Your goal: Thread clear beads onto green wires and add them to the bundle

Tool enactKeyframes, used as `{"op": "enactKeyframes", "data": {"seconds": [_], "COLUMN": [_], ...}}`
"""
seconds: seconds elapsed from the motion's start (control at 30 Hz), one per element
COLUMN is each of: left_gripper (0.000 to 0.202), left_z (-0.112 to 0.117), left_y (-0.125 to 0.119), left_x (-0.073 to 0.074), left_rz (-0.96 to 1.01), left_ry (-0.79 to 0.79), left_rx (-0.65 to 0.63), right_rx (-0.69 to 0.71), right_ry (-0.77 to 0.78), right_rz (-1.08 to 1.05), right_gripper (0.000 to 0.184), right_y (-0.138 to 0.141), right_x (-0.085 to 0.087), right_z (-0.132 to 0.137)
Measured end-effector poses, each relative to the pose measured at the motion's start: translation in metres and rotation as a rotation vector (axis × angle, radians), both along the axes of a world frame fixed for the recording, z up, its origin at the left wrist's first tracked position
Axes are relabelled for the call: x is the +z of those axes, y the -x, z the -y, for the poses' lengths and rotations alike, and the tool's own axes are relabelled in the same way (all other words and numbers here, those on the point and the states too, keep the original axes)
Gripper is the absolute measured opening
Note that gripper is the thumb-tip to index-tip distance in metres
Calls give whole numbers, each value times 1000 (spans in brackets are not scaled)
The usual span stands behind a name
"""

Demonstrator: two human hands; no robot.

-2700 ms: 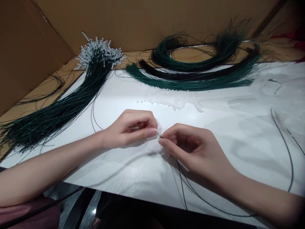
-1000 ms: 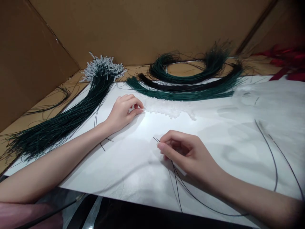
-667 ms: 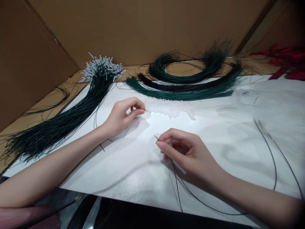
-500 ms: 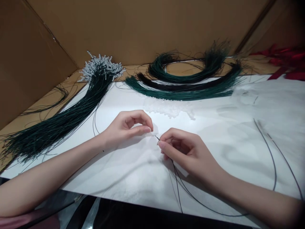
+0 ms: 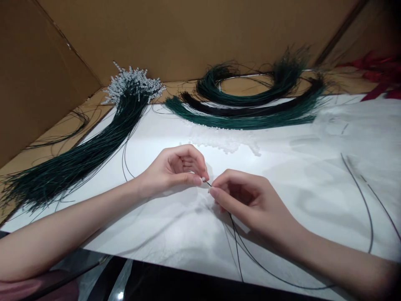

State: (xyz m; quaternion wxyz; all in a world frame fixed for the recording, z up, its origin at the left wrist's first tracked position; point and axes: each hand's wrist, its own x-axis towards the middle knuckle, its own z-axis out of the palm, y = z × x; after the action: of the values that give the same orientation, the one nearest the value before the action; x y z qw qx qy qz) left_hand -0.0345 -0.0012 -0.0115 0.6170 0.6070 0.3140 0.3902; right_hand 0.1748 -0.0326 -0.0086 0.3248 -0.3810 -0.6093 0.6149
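My left hand (image 5: 178, 168) pinches a tiny white bead (image 5: 203, 179) between thumb and forefinger. Right beside it, my right hand (image 5: 242, 193) is closed on a thin dark wire (image 5: 236, 244), whose tip meets the bead; whether it passes through the hole is too small to tell. The wire's long end trails below the right hand and curves off under the forearm. Just beyond my hands lies a loose spread of small white beads (image 5: 227, 140) on the white sheet (image 5: 163, 234).
At the left lies a thick bundle of dark green wires (image 5: 103, 140) with white beaded ends (image 5: 134, 81). Curved bundles of green wire (image 5: 244, 121) lie at the back. Red ribbon (image 5: 380, 73) and a clear plastic bag (image 5: 357, 121) are at the right. Cardboard walls (image 5: 194, 37) stand behind.
My left hand has moved slightly right and down, bringing the bead against the wire tip. The right hand has stayed nearly in place, still holding the wire.
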Motion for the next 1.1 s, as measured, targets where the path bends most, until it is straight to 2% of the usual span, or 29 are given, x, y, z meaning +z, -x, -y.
{"op": "enactKeyframes", "data": {"seconds": [0.3,1.1], "left_gripper": [20,21], "left_z": [1,0], "left_y": [0,0], "left_x": [0,-2], "left_rz": [16,-15], "left_ry": [2,-38], "left_rx": [-27,-24], "right_rx": [7,18], "right_ry": [-33,-7], "right_rz": [26,25], "right_gripper": [17,17], "right_y": [0,-2], "right_x": [-2,-2], "right_z": [0,0]}}
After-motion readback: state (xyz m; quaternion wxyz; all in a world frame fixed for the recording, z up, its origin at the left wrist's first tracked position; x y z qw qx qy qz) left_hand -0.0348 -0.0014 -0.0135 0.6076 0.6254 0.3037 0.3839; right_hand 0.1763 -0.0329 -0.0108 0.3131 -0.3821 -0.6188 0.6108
